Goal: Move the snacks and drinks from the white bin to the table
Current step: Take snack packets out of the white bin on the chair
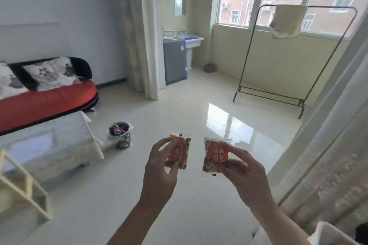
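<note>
left snack packet (180,151), right snack packet (216,155): glossy clear plastic film. floor (199,105): smooth glossy tile, mirror glare. rack (268,93): thin dark metal tube, matt. towel (286,21): soft cloth. curtain (328,165): sheer lacy cloth. sofa seat (49,101): red cloth.

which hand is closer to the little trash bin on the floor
Left. The left hand, holding a snack packet, is just right of the trash bin; the right hand, holding a second packet, is farther right.
</note>
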The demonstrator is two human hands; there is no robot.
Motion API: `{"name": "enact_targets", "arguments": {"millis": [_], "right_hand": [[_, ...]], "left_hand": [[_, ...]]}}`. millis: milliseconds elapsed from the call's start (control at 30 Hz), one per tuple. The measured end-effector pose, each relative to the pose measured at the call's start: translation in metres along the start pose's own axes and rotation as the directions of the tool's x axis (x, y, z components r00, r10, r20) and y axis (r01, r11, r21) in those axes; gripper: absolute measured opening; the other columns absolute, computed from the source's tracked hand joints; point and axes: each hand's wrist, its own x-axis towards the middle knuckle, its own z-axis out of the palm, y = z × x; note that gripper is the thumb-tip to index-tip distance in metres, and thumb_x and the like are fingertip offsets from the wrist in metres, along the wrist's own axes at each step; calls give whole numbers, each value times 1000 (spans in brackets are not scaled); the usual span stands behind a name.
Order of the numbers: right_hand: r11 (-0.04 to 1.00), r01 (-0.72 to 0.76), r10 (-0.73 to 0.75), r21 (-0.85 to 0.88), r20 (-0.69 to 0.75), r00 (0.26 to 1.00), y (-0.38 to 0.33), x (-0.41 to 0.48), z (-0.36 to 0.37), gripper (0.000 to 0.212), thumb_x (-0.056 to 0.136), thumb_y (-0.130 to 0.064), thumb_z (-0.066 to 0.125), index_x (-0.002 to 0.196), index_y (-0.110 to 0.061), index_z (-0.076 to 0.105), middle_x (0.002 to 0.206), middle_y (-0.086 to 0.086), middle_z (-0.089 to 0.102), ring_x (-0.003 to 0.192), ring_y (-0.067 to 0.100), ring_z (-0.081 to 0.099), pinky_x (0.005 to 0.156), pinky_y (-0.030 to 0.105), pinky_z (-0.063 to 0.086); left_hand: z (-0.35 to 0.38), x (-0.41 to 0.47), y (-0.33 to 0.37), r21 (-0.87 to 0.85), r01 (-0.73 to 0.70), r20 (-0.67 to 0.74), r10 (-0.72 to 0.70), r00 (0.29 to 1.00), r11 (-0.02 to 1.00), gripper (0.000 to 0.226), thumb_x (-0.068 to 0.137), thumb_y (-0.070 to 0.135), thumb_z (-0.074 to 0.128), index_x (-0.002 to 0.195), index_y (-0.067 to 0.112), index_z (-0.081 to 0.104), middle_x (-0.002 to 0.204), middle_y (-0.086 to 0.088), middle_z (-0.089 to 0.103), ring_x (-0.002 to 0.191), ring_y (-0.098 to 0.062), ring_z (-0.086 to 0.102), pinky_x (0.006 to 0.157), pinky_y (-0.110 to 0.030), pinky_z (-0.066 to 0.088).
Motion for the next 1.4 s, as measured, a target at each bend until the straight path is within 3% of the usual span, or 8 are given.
{"name": "enact_targets", "arguments": {"millis": [300,733,967,1267,1400], "right_hand": [[994,-36,0,99,346,938,-25,12,221,60,76,21,75,118,-22,74,112,-7,71,90,21,75,80,22,58],[980,-59,-111,192,759,642,-25,14,501,63,76,20,74,119,-25,73,116,2,71,91,21,76,80,21,57],[984,1,-158,180,859,486,-3,48,637,66,79,14,77,124,-34,70,117,-15,67,95,16,75,89,22,57],[973,-170,-66,155,896,439,1,98,767,58,79,14,76,122,-25,72,111,-4,73,94,15,75,84,19,57],[975,-171,-53,141,898,438,5,108,819,59,77,16,76,119,-26,73,110,-1,74,92,15,75,82,16,56]], "left_hand": [[-193,-22,-58,146,158,-319,-105,942,977,71,84,-10,73,141,29,58,140,19,48,131,-10,52,88,-28,60],[-396,-80,-134,304,439,-676,-133,725,846,77,84,-9,73,145,34,53,143,12,49,134,-16,51,87,-33,61],[-483,-73,-192,321,610,-790,-150,595,725,74,83,-6,76,144,31,55,144,13,47,134,-21,52,88,-38,62],[-552,-34,-251,250,680,-875,-141,464,689,78,83,-9,75,142,38,55,141,17,48,132,-15,53,86,-32,61],[-591,-24,-283,223,673,-893,-129,431,705,77,83,-10,74,140,38,56,141,15,49,133,-14,52,86,-33,62]]}}
